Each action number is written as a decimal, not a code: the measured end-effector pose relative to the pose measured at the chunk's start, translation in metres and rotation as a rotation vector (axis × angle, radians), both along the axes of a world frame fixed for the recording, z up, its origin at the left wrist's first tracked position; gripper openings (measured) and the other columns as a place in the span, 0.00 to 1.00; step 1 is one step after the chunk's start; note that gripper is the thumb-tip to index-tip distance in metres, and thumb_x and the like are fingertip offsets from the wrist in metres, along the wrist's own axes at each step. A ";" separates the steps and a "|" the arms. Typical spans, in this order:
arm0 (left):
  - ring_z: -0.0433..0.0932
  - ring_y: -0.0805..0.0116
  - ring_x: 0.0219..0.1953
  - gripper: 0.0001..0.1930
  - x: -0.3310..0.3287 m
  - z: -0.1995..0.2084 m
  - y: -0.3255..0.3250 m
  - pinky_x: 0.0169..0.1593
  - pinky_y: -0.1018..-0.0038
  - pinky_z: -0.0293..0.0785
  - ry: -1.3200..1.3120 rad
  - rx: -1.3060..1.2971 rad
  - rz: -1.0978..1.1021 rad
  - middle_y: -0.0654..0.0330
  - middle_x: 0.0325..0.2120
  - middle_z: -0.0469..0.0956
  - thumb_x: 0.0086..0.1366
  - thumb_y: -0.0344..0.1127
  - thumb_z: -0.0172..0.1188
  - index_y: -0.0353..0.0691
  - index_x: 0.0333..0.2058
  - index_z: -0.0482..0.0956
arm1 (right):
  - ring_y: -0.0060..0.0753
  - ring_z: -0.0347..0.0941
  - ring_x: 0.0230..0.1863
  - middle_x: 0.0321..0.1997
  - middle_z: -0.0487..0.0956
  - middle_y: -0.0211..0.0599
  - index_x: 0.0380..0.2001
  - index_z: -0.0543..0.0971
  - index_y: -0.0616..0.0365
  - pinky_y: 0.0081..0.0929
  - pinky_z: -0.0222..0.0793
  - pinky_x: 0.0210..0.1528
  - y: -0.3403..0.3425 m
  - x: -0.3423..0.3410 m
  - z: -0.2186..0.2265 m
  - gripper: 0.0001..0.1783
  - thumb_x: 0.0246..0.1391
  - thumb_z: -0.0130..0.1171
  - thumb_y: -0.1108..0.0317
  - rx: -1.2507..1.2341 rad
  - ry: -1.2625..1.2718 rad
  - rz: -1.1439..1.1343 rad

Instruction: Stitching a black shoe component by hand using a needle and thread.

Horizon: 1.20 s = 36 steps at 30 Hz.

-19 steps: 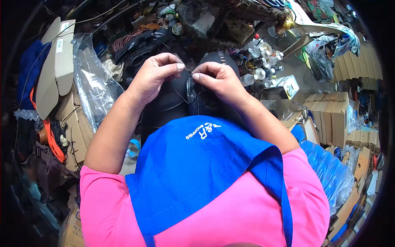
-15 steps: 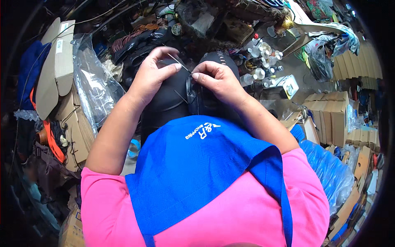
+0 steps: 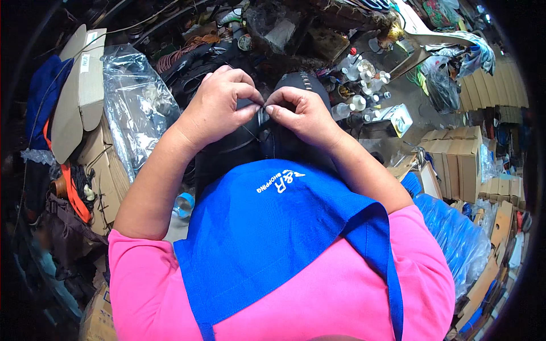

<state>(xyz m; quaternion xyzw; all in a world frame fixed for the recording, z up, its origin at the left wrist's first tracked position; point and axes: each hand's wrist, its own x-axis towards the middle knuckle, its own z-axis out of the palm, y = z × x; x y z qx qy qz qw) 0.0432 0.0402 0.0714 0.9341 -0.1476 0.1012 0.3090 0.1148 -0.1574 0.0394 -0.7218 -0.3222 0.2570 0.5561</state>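
Note:
Over my lap, my left hand [image 3: 223,107] and my right hand [image 3: 305,115] meet, thumb and index fingertips pinched almost against each other. The fingers hide most of what they hold; a thin, stiff, needle-like piece was in the right fingertips and is covered now. Just below the fingertips a small black object [image 3: 264,126], its kind unclear, lies between my dark-clad knees. A fine pale line [image 3: 248,131] slants across the dark cloth under my left hand. The blue apron [image 3: 273,227] spreads over my front.
Several plastic bottles [image 3: 358,102] stand on the floor ahead right, by a small white box [image 3: 400,120]. Flattened cardboard [image 3: 77,96] and clear plastic sheeting [image 3: 136,102] lean at the left. Cardboard boxes [image 3: 455,156] and a blue plastic bundle [image 3: 452,233] crowd the right.
My left hand has moved right and turned inward; its loosely spread fingers have closed to a pinch beside the right fingertips. The thin piece is now hidden. My right hand stays nearly still.

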 end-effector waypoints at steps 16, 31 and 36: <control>0.74 0.64 0.36 0.05 0.000 -0.004 -0.014 0.42 0.71 0.70 0.064 -0.186 0.079 0.59 0.28 0.74 0.47 0.27 0.63 0.36 0.26 0.79 | 0.17 0.71 0.30 0.25 0.78 0.33 0.30 0.79 0.63 0.22 0.69 0.34 -0.004 0.002 -0.003 0.07 0.50 0.58 0.69 -0.005 -0.018 -0.010; 0.73 0.78 0.38 0.07 0.007 -0.019 -0.012 0.46 0.80 0.68 0.351 -0.672 0.078 0.66 0.29 0.77 0.62 0.30 0.59 0.35 0.38 0.76 | 0.12 0.67 0.32 0.28 0.75 0.24 0.31 0.77 0.62 0.17 0.66 0.35 -0.006 0.004 -0.002 0.07 0.55 0.58 0.69 0.106 0.210 0.016; 0.74 0.74 0.44 0.13 0.010 -0.031 -0.006 0.53 0.75 0.67 0.332 -1.008 0.090 0.61 0.40 0.77 0.62 0.29 0.57 0.36 0.46 0.73 | 0.13 0.67 0.32 0.28 0.75 0.24 0.31 0.77 0.61 0.17 0.66 0.36 -0.011 0.006 -0.006 0.07 0.55 0.58 0.68 0.141 0.273 0.016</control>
